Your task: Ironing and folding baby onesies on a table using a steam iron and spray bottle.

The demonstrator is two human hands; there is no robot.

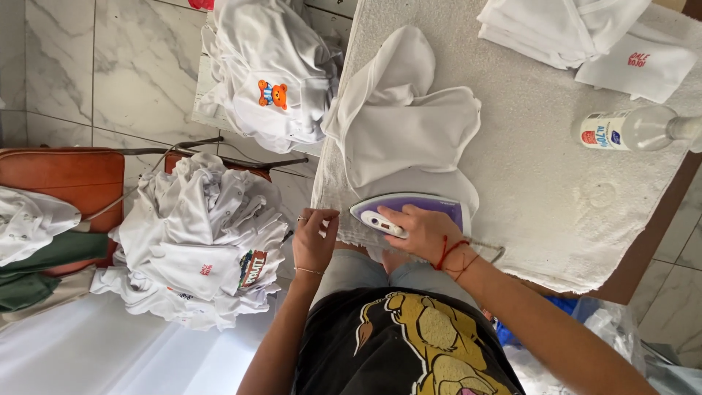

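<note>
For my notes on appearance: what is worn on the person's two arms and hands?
Both arms are bare, with no sleeves. The left hand has a ring on one finger and a thin bracelet at the wrist. The right hand has red string bracelets at the wrist. No gloves, no watch.

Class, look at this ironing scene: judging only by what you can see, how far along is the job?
Done: folded white garments are stacked at the far corner of the towel-covered table. In hand: the right hand presses a purple iron on a white garment, while the left hand pinches the towel's edge. Left: a crumpled pile of white clothes on a chair and another heap beyond it.
</note>
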